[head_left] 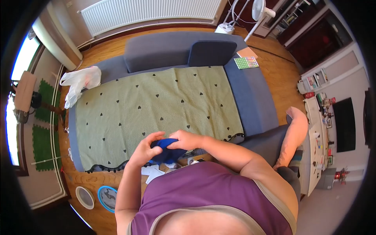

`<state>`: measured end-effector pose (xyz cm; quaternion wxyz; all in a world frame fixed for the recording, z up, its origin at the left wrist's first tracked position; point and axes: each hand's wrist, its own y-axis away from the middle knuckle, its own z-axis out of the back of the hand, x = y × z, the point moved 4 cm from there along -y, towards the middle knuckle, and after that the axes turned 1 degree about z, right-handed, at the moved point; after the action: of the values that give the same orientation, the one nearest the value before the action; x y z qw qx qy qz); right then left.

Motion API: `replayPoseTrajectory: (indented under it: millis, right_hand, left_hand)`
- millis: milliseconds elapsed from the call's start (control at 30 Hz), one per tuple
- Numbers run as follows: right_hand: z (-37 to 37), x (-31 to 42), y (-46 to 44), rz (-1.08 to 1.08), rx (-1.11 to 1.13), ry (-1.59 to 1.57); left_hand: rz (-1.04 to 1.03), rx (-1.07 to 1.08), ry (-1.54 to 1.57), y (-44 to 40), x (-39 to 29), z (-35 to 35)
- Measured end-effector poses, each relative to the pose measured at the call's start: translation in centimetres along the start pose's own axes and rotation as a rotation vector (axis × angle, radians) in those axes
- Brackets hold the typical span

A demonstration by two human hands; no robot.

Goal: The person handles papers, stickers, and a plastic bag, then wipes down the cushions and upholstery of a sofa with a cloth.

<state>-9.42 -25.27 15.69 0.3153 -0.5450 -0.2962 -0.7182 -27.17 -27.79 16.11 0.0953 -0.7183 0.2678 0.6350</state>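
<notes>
A piece of dark blue cloth (169, 155) is held up in front of my chest, over the near edge of the sofa cover. My left hand (148, 150) grips its left side, the thumb against the cloth and the fingers curved. From the right, my right hand (185, 140) pinches its upper edge between thumb and fingers. Part of the cloth is folded or bunched, so its full shape is unclear. Beneath the hands lies a green sofa cover (137, 94) with dark hearts and a pompom-trimmed edge.
A white plastic bag (82, 81) rests on the sofa's left end. A dark cushion (212, 53) leans at the back. White papers (152, 171) lie below the cloth. Two basins, one blue-rimmed (100, 199), stand on the floor. A bare limb (293, 131) extends at the right.
</notes>
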Motion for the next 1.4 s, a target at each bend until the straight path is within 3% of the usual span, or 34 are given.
replayPoseTrajectory:
  millis: [67, 200, 300, 367, 533, 600, 667, 767, 867, 1000, 1067, 1100, 1133, 1167, 1200, 1233, 1267, 1333, 1400]
  right_hand:
    - [1.0, 0.1, 0.9, -0.152, -0.038, -0.118]
    - [3.1, 2.0, 1.9, -0.167, -0.088, 0.029]
    - [4.6, 2.2, 3.4, -0.195, -0.121, -0.143]
    - [5.8, 2.0, 4.3, -0.247, -0.137, -0.288]
    - [9.7, 0.5, 6.3, -0.262, -0.093, -0.612]
    - [12.1, -0.4, 7.5, -0.318, -0.173, -0.799]
    - [15.0, -1.4, 8.8, -0.282, -0.227, -0.909]
    - [19.1, -2.5, 11.2, -0.256, -0.262, -0.979]
    - [23.1, -3.6, 13.2, -0.254, -0.347, -0.862]
    - [25.6, -2.1, 13.4, -0.017, -0.251, 0.037]
    - [23.9, -0.1, 13.8, 0.202, -0.142, 0.155]
    - [23.1, 0.9, 14.3, 0.228, 0.028, 0.176]
    - [22.4, 1.5, 14.9, 0.252, 0.197, 0.197]
    - [21.5, 0.3, 15.7, 0.337, 0.198, 0.296]
    - [21.4, 0.1, 16.7, 0.255, 0.231, 0.311]
    - [22.0, 0.4, 17.3, 0.179, 0.248, 0.233]
    - [22.6, 0.3, 18.0, 0.102, 0.262, 0.155]
    - [24.6, -2.0, 19.2, 0.005, 0.118, 0.03]
    - [27.0, -4.5, 20.8, -0.033, -0.078, -0.182]
  left_hand:
    - [-0.06, 0.009, -0.414, -1.2, -1.5, -1.3]
    - [-0.045, 0.008, -0.657, -3.4, -1.0, -2.5]
    - [0.05, -0.019, -0.621, -4.7, -0.1, -3.0]
    - [0.134, -0.144, -0.479, -5.2, -0.2, -3.1]
    - [0.075, -0.261, -0.455, -7.9, 1.5, -4.3]
    - [0.017, -0.464, -0.192, -9.1, 3.3, -4.7]
    - [0.03, -0.563, -0.189, -10.2, 4.3, -5.9]
    - [0.154, -0.518, 0.004, -12.2, 4.7, -9.9]
    - [0.289, -0.477, 0.165, -15.6, 5.8, -14.0]
    - [0.344, -0.354, 0.475, -21.1, 7.2, -19.1]
    - [0.114, -0.17, 0.694, -24.0, 8.8, -20.9]
    - [0.108, -0.175, 0.691, -26.1, 8.7, -23.1]
    - [-0.556, -0.051, 0.957, -29.0, 6.0, -25.9]
    - [-1.239, 0.091, 1.163, -30.2, 4.3, -28.2]
    - [-1.583, 0.129, 1.243, -29.5, 4.0, -28.1]
    - [-1.585, 0.126, 1.241, -29.2, 3.6, -27.9]
    - [-1.551, 0.127, 0.954, -28.4, 2.7, -27.7]
    - [-0.736, -0.08, 0.303, -27.5, 1.5, -25.4]
    - [-0.375, -0.081, -0.82, -26.7, -4.8, -25.5]
